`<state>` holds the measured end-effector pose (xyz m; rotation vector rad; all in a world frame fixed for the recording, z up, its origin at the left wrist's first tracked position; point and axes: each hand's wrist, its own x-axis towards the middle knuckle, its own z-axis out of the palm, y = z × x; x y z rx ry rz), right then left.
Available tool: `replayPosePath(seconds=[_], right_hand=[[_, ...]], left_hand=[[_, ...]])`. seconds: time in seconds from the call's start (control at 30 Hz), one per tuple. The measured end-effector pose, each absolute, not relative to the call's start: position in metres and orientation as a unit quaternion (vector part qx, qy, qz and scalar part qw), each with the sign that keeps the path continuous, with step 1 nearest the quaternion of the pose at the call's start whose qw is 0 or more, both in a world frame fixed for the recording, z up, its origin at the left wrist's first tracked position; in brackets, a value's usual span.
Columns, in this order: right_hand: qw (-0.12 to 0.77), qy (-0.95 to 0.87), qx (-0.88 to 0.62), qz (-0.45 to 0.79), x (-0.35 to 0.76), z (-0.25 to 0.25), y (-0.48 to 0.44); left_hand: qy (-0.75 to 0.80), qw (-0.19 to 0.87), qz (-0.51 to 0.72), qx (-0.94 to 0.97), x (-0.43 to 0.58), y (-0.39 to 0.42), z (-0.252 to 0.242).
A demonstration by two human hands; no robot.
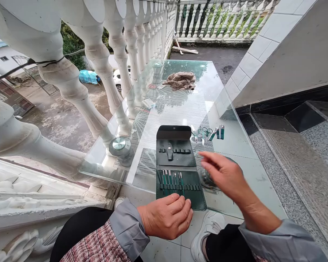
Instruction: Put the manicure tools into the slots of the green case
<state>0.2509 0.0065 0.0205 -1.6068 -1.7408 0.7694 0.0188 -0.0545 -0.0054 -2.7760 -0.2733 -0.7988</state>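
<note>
A dark green manicure case (177, 162) lies unfolded at the near edge of the glass table. Several slim metal manicure tools (172, 177) stand in the elastic loops of its lower panel, while the upper panel's loops hold none. My left hand (168, 216) is closed over the case's near edge, fingers curled together with their undersides hidden. To the right of the case, my right hand (224, 174) hovers over the glass, index finger stretched out and thumb apart, nothing seen in it. Beyond it lie small scissors (206, 131), nippers (196, 137) and nail clippers (222, 131).
The glass table (235, 145) runs away from me, with a crumpled brown cloth (180, 80) near its far end. White balusters (79, 98) line the left side. Speckled stone steps (284, 145) rise on the right. My white shoe (207, 233) shows below the table.
</note>
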Motion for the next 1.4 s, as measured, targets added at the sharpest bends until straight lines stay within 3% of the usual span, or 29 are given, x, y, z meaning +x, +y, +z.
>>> replayPosePath(seconds=[0.13, 0.37, 0.5, 0.9, 1.23, 1.4], right_hand=[[0.320, -0.524, -0.767, 0.186, 0.302, 0.030, 0.015], [0.029, -0.605, -0.779, 0.162, 0.307, 0.022, 0.016], [-0.058, -0.627, -0.768, 0.121, 0.293, 0.019, 0.020], [-0.098, -0.684, -0.717, 0.096, 0.287, 0.018, 0.016], [-0.078, -0.701, -0.700, 0.111, 0.287, 0.019, 0.010], [-0.124, -0.696, -0.700, 0.100, 0.284, 0.022, 0.013]], left_hand=[[-0.100, 0.124, -0.272, -0.949, 0.019, -0.055, -0.002], [-0.098, 0.125, -0.271, -0.950, 0.020, -0.055, -0.003], [-0.095, 0.120, -0.276, -0.949, 0.021, -0.054, -0.006], [-0.091, 0.119, -0.276, -0.949, 0.019, -0.054, -0.005], [-0.099, 0.120, -0.275, -0.949, 0.020, -0.055, -0.006], [-0.095, 0.120, -0.277, -0.949, 0.020, -0.055, -0.007]])
